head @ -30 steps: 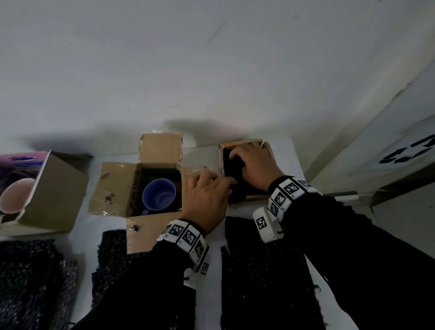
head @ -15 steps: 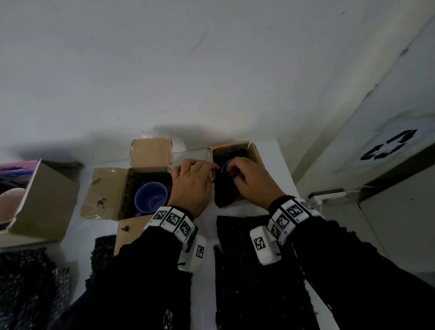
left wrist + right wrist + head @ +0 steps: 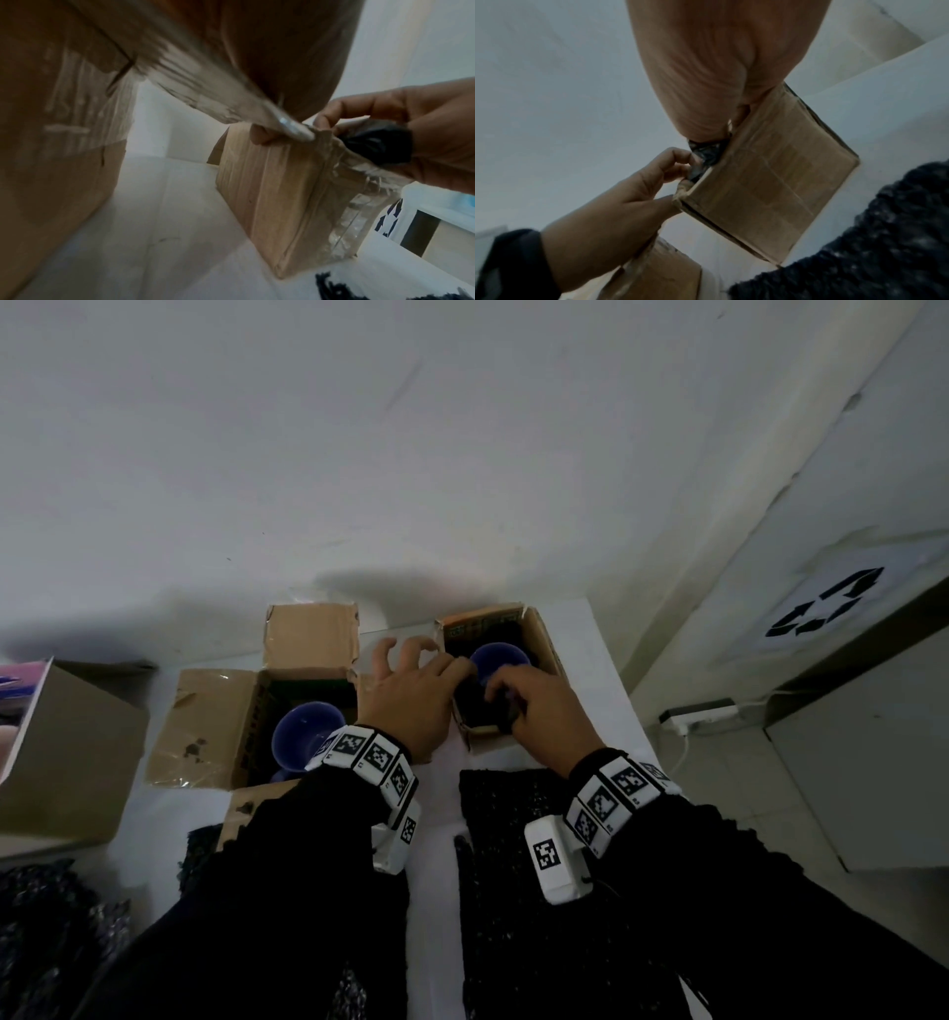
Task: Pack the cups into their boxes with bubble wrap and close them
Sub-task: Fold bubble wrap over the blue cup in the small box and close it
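The right cardboard box [image 3: 542, 634] stands open with a blue cup [image 3: 500, 657] inside and black bubble wrap [image 3: 475, 706] packed around it. My left hand [image 3: 452, 667] is at the box's near left corner, thumb and forefinger pinching the wrap [image 3: 700, 162] there while the other fingers lift off. My right hand [image 3: 500, 698] grips a wad of the same wrap [image 3: 375, 142] at the near rim. A second open box [image 3: 215, 726] to the left holds another blue cup [image 3: 300, 737] with no wrap visible around it.
A third box [image 3: 72, 752] lies tipped at the far left. Black bubble wrap sheets [image 3: 539, 875] lie on the white table [image 3: 606, 670] in front of the boxes and at the left [image 3: 46, 932]. The wall is close behind. A power strip [image 3: 698, 713] lies on the floor to the right.
Both hands have drawn back from over the right box to its near rim. The blue cup's mouth, hidden a second ago, now shows above the wrap.
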Motion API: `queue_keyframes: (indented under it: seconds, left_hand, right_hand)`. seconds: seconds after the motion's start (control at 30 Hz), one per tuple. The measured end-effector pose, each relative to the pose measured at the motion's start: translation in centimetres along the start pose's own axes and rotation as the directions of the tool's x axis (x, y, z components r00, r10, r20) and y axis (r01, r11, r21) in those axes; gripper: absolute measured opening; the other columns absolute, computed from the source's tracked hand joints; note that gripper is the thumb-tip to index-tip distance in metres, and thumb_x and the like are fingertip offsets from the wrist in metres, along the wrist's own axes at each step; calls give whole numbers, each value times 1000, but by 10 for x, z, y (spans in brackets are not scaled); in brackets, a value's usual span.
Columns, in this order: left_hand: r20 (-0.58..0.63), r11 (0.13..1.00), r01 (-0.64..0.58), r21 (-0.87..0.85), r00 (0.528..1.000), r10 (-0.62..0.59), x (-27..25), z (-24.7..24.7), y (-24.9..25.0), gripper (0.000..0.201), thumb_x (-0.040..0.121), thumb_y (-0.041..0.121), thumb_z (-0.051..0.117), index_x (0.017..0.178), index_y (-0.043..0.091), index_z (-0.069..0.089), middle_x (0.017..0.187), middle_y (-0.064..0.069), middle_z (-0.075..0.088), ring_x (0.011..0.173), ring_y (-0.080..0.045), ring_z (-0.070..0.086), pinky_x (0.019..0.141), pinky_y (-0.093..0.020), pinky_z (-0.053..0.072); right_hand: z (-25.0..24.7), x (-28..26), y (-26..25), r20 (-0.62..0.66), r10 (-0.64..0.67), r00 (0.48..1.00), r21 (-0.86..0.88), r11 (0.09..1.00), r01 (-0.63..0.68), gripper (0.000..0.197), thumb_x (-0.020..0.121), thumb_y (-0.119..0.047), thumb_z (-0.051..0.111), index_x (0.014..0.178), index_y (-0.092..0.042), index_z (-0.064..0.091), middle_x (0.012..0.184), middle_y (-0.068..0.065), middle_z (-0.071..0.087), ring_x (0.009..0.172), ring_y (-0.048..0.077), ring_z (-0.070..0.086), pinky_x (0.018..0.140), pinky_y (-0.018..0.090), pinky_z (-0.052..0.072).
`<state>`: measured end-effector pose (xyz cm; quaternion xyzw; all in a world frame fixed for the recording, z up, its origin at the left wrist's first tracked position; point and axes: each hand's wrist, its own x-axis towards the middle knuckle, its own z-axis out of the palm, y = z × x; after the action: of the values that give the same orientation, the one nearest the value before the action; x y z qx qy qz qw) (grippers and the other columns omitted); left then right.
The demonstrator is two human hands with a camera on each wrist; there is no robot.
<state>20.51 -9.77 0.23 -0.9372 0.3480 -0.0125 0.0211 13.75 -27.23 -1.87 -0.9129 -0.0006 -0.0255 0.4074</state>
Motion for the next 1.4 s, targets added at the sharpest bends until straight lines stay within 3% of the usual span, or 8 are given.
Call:
queue_keyframes:
  seconds: [0.2, 0.33, 0.47, 0.73, 0.97, 1.13, 1.27, 1.4]
  left_hand:
    - [6, 999, -13, 29, 1000, 13, 1, 2, 1, 32, 83, 23, 54, 109, 38, 64, 128, 15, 52, 131, -24, 32, 109, -54, 9]
    - [-42, 999, -33, 10, 999, 34, -1, 6, -3, 42, 78, 19, 58, 115, 39, 58, 121, 15, 57, 126, -25, 36, 105, -56, 13]
    - [-7, 995, -76, 63, 997, 76, 0, 9, -6, 49, 79, 19, 62, 120, 44, 53, 120, 16, 53, 122, -23, 36, 102, -54, 14]
    - [35, 992, -91, 84, 995, 89, 4, 8, -11, 24, 85, 31, 65, 105, 44, 64, 124, 20, 52, 123, -21, 34, 105, -52, 15]
    - [10, 989, -90, 119, 996, 89, 4, 10, -11, 25, 86, 32, 62, 108, 46, 62, 126, 21, 48, 125, -21, 29, 104, -52, 9]
    - [-73, 995, -71, 63, 994, 76, -5, 16, -6, 41, 71, 19, 75, 104, 35, 58, 118, 15, 56, 124, -25, 33, 102, -53, 16]
    - [-91, 990, -135, 43, 986, 139, -14, 13, -5, 33, 71, 34, 68, 103, 37, 63, 119, 16, 58, 123, -23, 36, 99, -49, 17]
    - [-52, 989, -148, -28, 988, 146, -16, 7, -3, 46, 73, 66, 44, 103, 38, 63, 118, 22, 55, 125, -20, 35, 102, -50, 17]
  right_hand:
    - [-3, -3, -1, 192, -51, 980, -117, 990, 75, 42, 86, -51, 50, 96, -14, 67, 92, 0, 64, 89, 18, 55, 79, 36, 46]
    - [1, 0, 3, 160, -18, 987, -139, 989, 40, 19, 92, -26, 57, 109, -16, 59, 104, 5, 63, 100, 23, 50, 84, 44, 47]
    - [2, 3, 2, 13, 93, 996, -13, 996, -93, 34, 85, -23, 67, 116, -18, 54, 114, 2, 61, 104, 18, 58, 85, 37, 49]
    - [4, 4, 1, 125, 21, 992, -128, 992, -5, 29, 87, -15, 58, 113, -23, 68, 117, 1, 60, 108, 25, 53, 87, 43, 49]
    - [-5, 3, -8, 316, 92, 944, -239, 971, -14, 32, 98, -29, 43, 119, -29, 66, 117, 1, 46, 110, 27, 33, 96, 40, 35]
    - [0, 6, -13, 318, 89, 944, -337, 941, 25, 34, 96, -22, 40, 119, -24, 66, 119, 7, 50, 106, 31, 45, 90, 43, 42]
    - [4, -3, -5, 96, -26, 995, -32, 999, 29, 19, 86, -15, 58, 104, -21, 61, 100, -3, 64, 88, 17, 60, 75, 35, 50]
    - [2, -10, 7, 98, -154, 983, -3, 988, 155, 10, 86, -22, 60, 95, -18, 62, 96, -5, 55, 87, 10, 50, 77, 29, 42]
